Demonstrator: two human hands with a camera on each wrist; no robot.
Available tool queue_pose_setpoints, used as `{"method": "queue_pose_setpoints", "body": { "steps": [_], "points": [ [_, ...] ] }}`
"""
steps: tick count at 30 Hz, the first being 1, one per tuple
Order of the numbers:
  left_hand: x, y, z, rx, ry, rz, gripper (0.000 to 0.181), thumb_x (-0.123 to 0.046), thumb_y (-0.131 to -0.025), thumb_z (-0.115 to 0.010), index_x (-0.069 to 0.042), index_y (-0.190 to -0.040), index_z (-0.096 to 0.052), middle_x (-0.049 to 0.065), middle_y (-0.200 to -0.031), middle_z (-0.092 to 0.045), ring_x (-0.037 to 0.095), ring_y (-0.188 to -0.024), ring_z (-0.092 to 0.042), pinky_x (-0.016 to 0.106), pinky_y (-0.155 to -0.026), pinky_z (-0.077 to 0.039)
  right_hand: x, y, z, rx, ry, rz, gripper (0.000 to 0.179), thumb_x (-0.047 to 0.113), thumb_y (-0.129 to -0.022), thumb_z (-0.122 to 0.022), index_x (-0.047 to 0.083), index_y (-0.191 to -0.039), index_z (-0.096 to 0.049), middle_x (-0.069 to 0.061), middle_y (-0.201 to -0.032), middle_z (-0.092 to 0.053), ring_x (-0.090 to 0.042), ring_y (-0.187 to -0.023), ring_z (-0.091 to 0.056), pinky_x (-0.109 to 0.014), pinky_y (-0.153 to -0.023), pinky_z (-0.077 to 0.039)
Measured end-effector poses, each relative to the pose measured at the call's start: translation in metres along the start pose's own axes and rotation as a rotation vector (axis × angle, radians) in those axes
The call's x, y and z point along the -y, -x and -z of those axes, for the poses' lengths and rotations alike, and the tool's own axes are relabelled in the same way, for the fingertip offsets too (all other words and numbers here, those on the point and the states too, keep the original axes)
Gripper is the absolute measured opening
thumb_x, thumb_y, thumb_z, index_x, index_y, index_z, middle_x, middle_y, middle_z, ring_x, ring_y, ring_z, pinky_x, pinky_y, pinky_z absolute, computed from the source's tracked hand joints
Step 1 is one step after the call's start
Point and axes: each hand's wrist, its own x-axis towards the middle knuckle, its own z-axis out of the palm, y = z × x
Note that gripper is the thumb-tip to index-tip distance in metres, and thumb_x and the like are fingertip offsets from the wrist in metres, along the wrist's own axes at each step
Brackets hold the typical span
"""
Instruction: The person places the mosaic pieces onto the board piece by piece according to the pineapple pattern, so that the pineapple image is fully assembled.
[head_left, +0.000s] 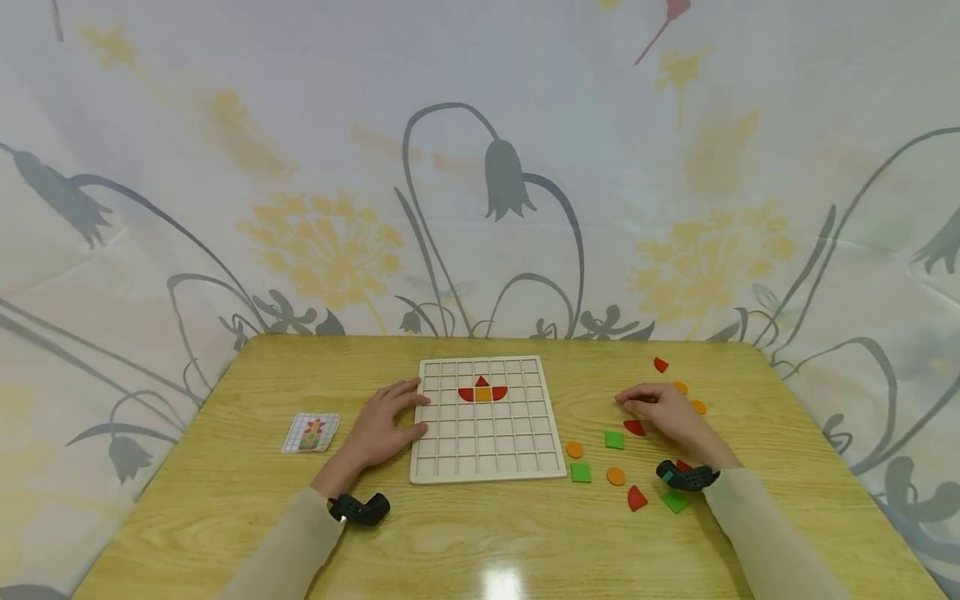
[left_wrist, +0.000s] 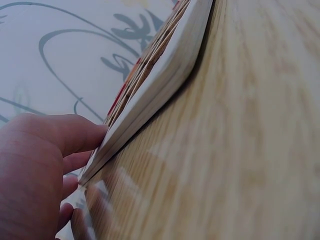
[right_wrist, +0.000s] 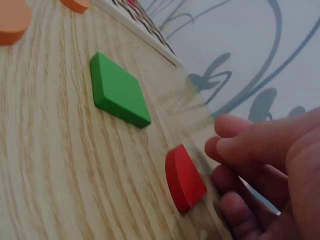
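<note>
A pale wooden grid board (head_left: 480,458) lies in the middle of the table. On it are a red triangle (head_left: 482,382), an orange square (head_left: 483,395) and a red quarter-circle on each side of the square. My left hand (head_left: 386,423) rests at the board's left edge, fingers spread, the thumb touching the rim in the left wrist view. My right hand (head_left: 667,410) is loosely curled over the loose pieces, thumb and forefinger tips close together with nothing visible between them. Close by its fingertips lie a red quarter-circle (right_wrist: 185,180) and a green square (right_wrist: 120,92).
A small printed card (head_left: 311,433) with a coloured pattern on a grid lies left of the left hand. Several orange discs (head_left: 616,477), green squares (head_left: 581,473) and red quarter-circles (head_left: 637,498) are scattered right of the board. A patterned curtain (head_left: 465,250) hangs behind the table.
</note>
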Motion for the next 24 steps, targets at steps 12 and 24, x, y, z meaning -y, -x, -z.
{"method": "queue_pose_setpoints", "body": {
  "steps": [12,24],
  "points": [
    [-0.003,0.000,0.003,0.011,-0.001,-0.013,0.036,-0.023,-0.090,-0.071,-0.009,-0.123,-0.068,0.016,-0.151,-0.046,0.041,-0.140,-0.036,0.063,-0.111,-0.027,-0.006,0.008,0.008,0.306,-0.186,0.094,0.031,0.007,-0.090,-0.072,-0.003,-0.119,-0.069,-0.020,-0.124,-0.063,-0.008,-0.103,-0.060,-0.024,-0.081,-0.053],
    [-0.004,0.000,0.003,0.003,0.009,-0.008,0.036,-0.022,-0.090,-0.072,-0.008,-0.123,-0.068,0.016,-0.150,-0.046,0.040,-0.140,-0.036,0.063,-0.111,-0.027,-0.003,0.012,0.013,0.319,-0.166,0.115,0.032,0.010,-0.088,-0.075,0.000,-0.118,-0.071,-0.025,-0.133,-0.056,0.006,-0.114,-0.049,-0.016,-0.094,-0.044]
  ]
}}
